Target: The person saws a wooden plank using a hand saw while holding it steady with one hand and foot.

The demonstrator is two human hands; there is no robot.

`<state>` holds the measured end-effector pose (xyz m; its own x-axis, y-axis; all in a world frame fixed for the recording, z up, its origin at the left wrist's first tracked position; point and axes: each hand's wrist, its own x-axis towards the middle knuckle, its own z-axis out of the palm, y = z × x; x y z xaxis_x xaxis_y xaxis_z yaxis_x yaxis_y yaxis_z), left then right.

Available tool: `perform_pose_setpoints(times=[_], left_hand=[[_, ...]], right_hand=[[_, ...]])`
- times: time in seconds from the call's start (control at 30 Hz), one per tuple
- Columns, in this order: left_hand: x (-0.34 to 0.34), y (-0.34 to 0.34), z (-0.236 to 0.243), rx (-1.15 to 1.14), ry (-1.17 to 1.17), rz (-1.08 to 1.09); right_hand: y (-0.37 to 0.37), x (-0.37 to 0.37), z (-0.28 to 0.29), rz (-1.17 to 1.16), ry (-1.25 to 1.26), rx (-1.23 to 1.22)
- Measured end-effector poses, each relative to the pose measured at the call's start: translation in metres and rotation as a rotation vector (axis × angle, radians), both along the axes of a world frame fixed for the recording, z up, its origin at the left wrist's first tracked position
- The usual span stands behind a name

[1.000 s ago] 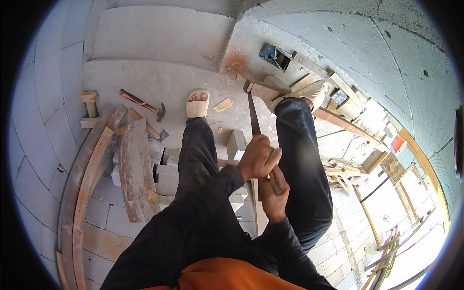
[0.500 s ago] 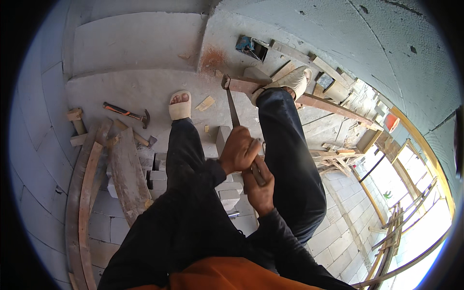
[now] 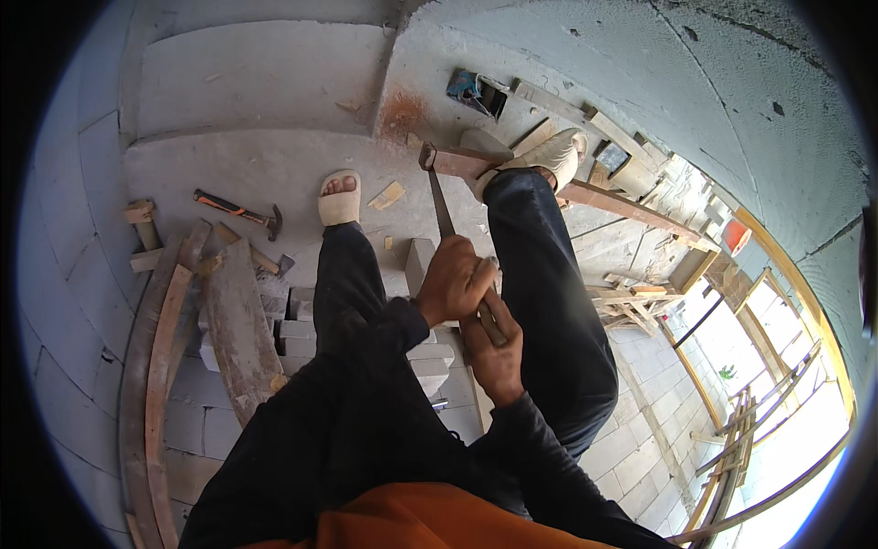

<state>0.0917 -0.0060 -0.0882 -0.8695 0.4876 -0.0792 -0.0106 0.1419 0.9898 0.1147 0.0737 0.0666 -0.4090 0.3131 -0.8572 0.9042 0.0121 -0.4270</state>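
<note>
My left hand is closed around the handle of a handsaw, close to the blade. Just behind it my right hand wraps the same handle, whose rear part shows above the fingers. The narrow dark blade of the handsaw runs away from me to the near end of a reddish-brown wooden beam. My right foot, in a cream sandal, rests on that beam. How deep the blade sits in the wood cannot be made out.
A claw hammer and a hatchet lie at left, beside a wide plank and long boards. Grey blocks sit between my legs. Scrap timber is piled at right. A wall rises at far right.
The view has shifted very slightly. Both hands keep their hold on the handsaw, and its blade stays at the beam's end with hardly any visible movement.
</note>
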Motion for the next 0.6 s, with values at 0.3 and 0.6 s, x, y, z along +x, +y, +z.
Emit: perform_pose_setpoints(times=[0.3, 0.6], left_hand=[[-0.079, 0.011, -0.136, -0.163, 0.139, 0.177], [-0.027, 0.02, -0.003, -0.098, -0.121, 0.248]], right_hand=[[0.012, -0.089, -0.136, 0.02, 0.004, -0.123], [0.013, -0.039, -0.008, 0.005, 0.018, -0.062]])
